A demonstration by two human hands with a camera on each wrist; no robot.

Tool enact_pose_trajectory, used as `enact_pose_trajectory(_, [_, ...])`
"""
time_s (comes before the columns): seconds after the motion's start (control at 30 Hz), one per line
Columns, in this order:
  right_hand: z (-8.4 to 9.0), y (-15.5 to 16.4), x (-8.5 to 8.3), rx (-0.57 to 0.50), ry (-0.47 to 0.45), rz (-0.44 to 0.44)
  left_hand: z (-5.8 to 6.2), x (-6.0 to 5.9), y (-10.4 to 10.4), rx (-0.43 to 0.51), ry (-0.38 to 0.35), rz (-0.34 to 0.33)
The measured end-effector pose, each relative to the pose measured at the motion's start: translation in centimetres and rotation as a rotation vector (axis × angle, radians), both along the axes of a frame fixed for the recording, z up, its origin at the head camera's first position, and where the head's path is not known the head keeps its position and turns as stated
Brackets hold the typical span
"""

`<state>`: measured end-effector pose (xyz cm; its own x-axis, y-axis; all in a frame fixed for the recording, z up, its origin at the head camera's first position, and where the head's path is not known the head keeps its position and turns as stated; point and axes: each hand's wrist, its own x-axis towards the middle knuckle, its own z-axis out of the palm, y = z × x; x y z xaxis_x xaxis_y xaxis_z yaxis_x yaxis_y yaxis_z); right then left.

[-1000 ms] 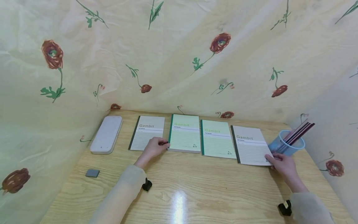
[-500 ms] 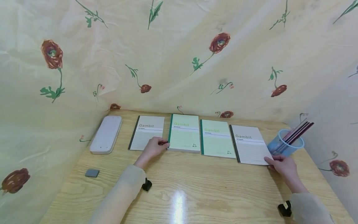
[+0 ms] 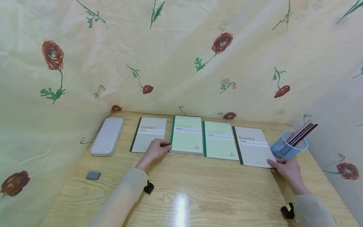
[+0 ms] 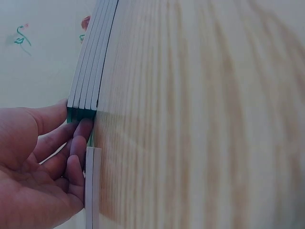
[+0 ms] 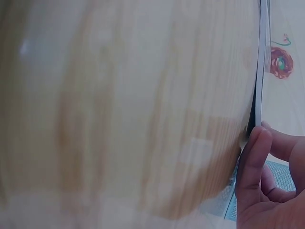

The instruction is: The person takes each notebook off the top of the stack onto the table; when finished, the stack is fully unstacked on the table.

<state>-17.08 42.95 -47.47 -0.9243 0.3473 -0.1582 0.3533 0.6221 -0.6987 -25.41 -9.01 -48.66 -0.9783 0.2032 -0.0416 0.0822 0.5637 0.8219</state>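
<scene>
Four notebooks lie in a row at the back of the wooden table (image 3: pixel 198 189). My left hand (image 3: pixel 156 148) rests on the left grey notebook (image 3: pixel 148 134) and grips the near-left corner of the thick green notebook stack (image 3: pixel 187 135). In the left wrist view the thumb lies on that stack (image 4: pixel 90 71) and the fingertips (image 4: pixel 83 136) press its spine, with the grey notebook (image 4: pixel 90 186) below. My right hand (image 3: pixel 285 167) pinches the near-right corner of the right grey notebook (image 3: pixel 252 145), and a finger (image 5: pixel 252 157) touches that notebook's edge (image 5: pixel 260 71). A thin green notebook (image 3: pixel 219 140) lies between.
A white pencil case (image 3: pixel 107 136) lies at the back left, with a small grey eraser (image 3: pixel 93 175) nearer the front. A blue mesh cup (image 3: pixel 289 148) of pencils (image 3: pixel 300 134) stands just behind my right hand. Flowered fabric (image 3: pixel 181 56) walls in the table.
My right hand and the right grey notebook have edged very slightly left. The left hand has stayed at the green stack's corner.
</scene>
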Motion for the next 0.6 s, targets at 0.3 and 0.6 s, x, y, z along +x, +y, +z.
enact_pose_trajectory(0.3, [-0.40,0.15,0.00,0.008,-0.021,0.005,-0.07,0.02,-0.06,0.004,0.014,-0.008])
enact_pose_trajectory(0.6, [-0.42,0.29,-0.02,0.035,-0.044,0.002,-0.26,-0.03,-0.21,-0.001,-0.001,-0.009])
